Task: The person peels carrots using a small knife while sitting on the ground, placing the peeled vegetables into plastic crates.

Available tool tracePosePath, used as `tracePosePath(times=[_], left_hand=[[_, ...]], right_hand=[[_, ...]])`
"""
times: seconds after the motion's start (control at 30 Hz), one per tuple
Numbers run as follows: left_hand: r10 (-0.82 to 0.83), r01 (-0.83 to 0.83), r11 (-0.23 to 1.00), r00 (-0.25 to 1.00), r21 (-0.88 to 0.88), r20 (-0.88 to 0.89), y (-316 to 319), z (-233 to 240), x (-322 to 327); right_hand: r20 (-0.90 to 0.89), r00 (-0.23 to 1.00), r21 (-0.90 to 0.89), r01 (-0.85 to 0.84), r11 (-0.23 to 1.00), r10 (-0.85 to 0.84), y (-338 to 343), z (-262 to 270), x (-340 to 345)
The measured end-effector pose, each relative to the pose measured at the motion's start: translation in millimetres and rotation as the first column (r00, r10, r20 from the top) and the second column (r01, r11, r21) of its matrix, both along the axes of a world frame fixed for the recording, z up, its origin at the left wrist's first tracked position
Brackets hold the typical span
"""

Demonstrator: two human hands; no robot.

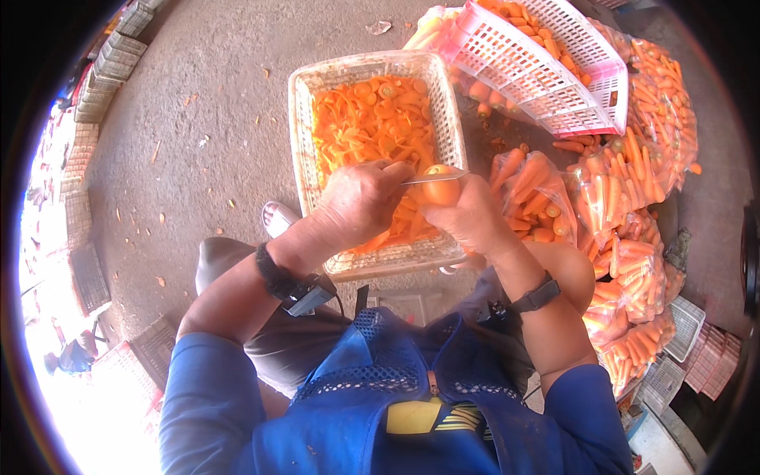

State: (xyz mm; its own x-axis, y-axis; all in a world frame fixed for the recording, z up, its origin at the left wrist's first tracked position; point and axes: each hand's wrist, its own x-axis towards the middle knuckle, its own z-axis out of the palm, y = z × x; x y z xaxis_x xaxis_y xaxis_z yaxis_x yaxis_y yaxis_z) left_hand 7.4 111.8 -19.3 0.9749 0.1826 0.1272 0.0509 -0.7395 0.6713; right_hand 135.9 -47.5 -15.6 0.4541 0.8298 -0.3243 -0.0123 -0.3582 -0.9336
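Observation:
My left hand (359, 199) is closed around a tool whose thin metal blade (418, 178) sticks out to the right; its handle is hidden in my fist. The blade lies across the top end of a thick carrot (442, 191). My right hand (472, 217) grips that carrot from the right and below, its fingers partly hidden. Both hands are above a worn whitish plastic basket (301, 142), which holds a heap of orange carrot peelings and cut carrot ends (374, 119).
A pink-and-white plastic crate (534, 77) of carrots tilts at the upper right. Clear plastic bags of carrots (531, 196) are piled along my right side. Stacked crates (83, 154) line the left. Scraps dot the concrete floor (196, 119). My knees flank the basket's near end.

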Motion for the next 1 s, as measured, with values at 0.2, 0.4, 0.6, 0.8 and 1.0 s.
tracePosePath(times=[0.2, 0.4, 0.6, 0.8, 1.0], left_hand=[[0.043, -0.043, 0.999, 0.998, 0.0, 0.049, -1.6, 8.0, -0.5], [0.03, -0.028, 0.999, 0.995, 0.02, -0.093, -3.8, 4.9, -2.7], [0.05, -0.048, 0.998, 0.997, 0.039, -0.054, -4.8, 7.4, -3.1], [0.097, -0.072, 0.992, 0.959, 0.101, -0.266, -0.4, -11.2, -3.9], [0.099, 0.017, 0.957, 0.921, 0.291, -0.378, 33.1, -108.6, -36.4]], right_hand=[[-0.041, 0.999, 0.026, 0.018, 1.0, -0.017, 2.0, 0.9, -1.1], [-0.077, 0.996, -0.017, 0.032, 0.999, -0.033, 3.8, 1.2, -3.9], [-0.094, 0.995, -0.024, 0.018, 1.0, -0.02, 7.4, 7.2, -4.7], [-0.027, 0.997, 0.005, -0.075, 0.997, 0.075, 4.6, 24.2, -10.9], [0.04, 0.998, 0.199, 0.043, 0.979, -0.052, 12.3, 33.2, -14.3]])
